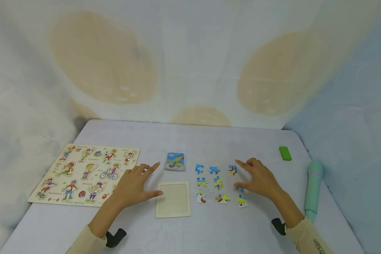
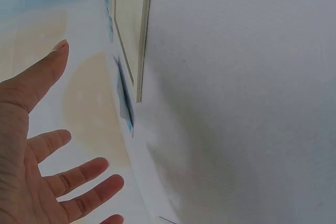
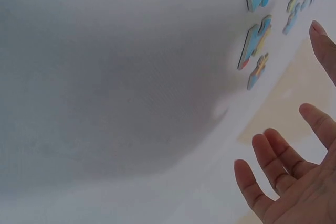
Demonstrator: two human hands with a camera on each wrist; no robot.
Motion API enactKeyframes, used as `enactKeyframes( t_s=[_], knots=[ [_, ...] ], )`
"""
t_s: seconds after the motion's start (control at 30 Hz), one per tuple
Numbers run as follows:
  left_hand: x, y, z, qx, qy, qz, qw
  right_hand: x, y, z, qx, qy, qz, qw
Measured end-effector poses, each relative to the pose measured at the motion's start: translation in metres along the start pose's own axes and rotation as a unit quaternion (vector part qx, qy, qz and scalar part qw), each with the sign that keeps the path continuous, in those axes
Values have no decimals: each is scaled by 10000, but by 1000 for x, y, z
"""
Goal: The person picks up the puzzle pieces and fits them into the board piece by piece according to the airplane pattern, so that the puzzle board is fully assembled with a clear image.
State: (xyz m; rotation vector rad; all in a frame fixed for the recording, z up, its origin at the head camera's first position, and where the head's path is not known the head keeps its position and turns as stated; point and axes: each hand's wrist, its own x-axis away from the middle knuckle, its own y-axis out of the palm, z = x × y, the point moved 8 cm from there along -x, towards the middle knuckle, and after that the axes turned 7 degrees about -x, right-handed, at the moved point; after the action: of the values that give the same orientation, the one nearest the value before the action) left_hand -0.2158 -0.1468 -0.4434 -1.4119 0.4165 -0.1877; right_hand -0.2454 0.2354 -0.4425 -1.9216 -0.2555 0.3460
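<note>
My left hand point(image 1: 131, 187) hovers with spread fingers at the left of a shallow square wooden puzzle tray point(image 1: 173, 200); its thumb overlaps the tray's left edge in the head view. The left wrist view shows this hand's fingers point(image 2: 86, 200) apart, holding nothing. Over the right-hand column of loose jigsaw pieces is my right hand point(image 1: 258, 180), fingers spread and nothing held. Its thumb partly covers a blue piece point(image 1: 239, 189). Several pieces, such as a yellow and blue one point(image 1: 218, 182), lie in loose rows. Behind the tray lies a small airplane picture card point(image 1: 175, 161).
A large board with sports figures point(image 1: 77, 177) lies on the left, partly behind my left hand and arm. At the right are a green block point(image 1: 285, 153) and a mint-green rod-shaped object point(image 1: 313, 190). Cloth walls point(image 1: 190, 70) rise around the white table point(image 1: 190, 236).
</note>
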Motion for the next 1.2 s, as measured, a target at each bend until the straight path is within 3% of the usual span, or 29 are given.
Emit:
enactKeyframes(
  t_s=[0.3, 0.53, 0.9, 1.2],
  knots=[
    [14, 8, -1, -169, 121, -42, 9998, 4, 6, -2, 57, -4, -28, 10000],
    [21, 18, 3, -108, 242, -330, 9991, 7, 9, -8, 21, -151, 103, 9998],
    [24, 29, 4, -34, 265, -769, 9967, 4, 18, -18, 129, 10, -46, 9999],
    [26, 38, 3, 70, 224, -1072, 9940, 2, 17, -26, 118, -347, 135, 9992]
  ],
)
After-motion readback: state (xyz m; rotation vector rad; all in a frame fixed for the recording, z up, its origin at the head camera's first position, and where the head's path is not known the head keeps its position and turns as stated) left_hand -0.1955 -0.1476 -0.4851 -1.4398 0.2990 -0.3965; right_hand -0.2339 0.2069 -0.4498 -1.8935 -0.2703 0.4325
